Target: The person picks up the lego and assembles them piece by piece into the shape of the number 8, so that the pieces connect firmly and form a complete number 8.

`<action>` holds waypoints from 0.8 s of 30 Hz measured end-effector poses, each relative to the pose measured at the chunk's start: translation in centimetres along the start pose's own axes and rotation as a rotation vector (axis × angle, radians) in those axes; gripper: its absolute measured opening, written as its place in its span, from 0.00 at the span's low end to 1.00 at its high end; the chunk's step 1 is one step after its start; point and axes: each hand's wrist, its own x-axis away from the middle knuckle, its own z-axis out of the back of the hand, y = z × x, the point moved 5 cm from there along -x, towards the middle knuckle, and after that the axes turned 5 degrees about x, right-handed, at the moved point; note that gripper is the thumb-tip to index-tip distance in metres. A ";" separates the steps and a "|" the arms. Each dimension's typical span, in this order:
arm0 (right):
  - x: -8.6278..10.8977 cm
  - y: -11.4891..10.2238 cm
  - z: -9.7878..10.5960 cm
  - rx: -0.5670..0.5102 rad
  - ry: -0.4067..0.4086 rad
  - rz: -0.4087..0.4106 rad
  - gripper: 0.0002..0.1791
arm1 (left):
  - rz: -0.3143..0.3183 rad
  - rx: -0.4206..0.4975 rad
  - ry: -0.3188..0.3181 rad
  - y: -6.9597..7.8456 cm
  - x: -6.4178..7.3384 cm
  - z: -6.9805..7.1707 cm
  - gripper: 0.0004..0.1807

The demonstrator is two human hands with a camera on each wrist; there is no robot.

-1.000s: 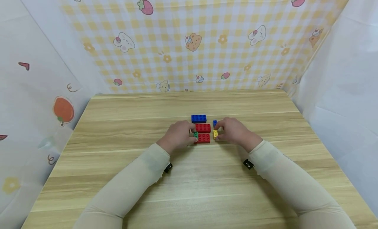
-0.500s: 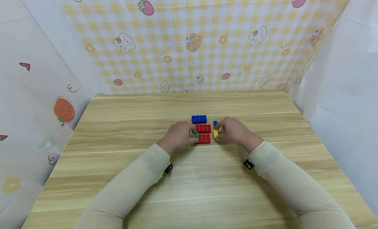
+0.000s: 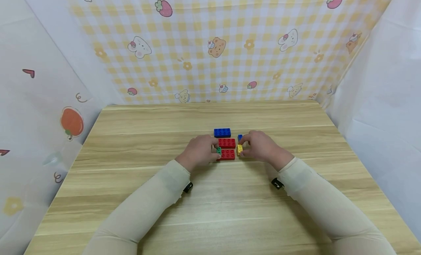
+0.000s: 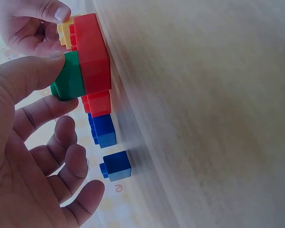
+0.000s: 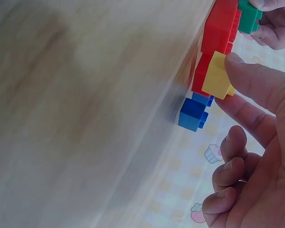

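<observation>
My left hand (image 3: pixel 198 149) pinches a small green brick (image 4: pixel 72 78) between thumb and index finger, at the left end of the nearer red brick (image 3: pixel 227 155), on its studded side. Whether the two are pressed together I cannot tell. My right hand (image 3: pixel 261 146) pinches a small yellow brick (image 5: pixel 217 76) with thumb and index finger, just right of that red brick. Whether the yellow one touches the table is unclear. The other fingers of both hands curl loosely. A second red brick (image 3: pixel 227 143) lies just behind the first, partly covered by my left fingers.
Behind the red bricks lies a long blue brick (image 3: pixel 222 133). A small blue brick (image 3: pixel 240 138) stands behind the yellow one, partly hidden by my right hand. The wooden table (image 3: pixel 210 211) ends at a checked cloth backdrop (image 3: pixel 204 72), with white cloth at both sides.
</observation>
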 end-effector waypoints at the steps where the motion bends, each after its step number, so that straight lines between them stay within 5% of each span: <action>1: 0.0 -0.1 0.0 0.000 0.004 0.005 0.19 | 0.000 0.000 -0.001 0.0 0.0 0.0 0.12; 24: 0.3 -1.1 0.6 -0.007 0.003 0.014 0.19 | 0.007 -0.008 0.009 0.1 0.0 0.0 0.11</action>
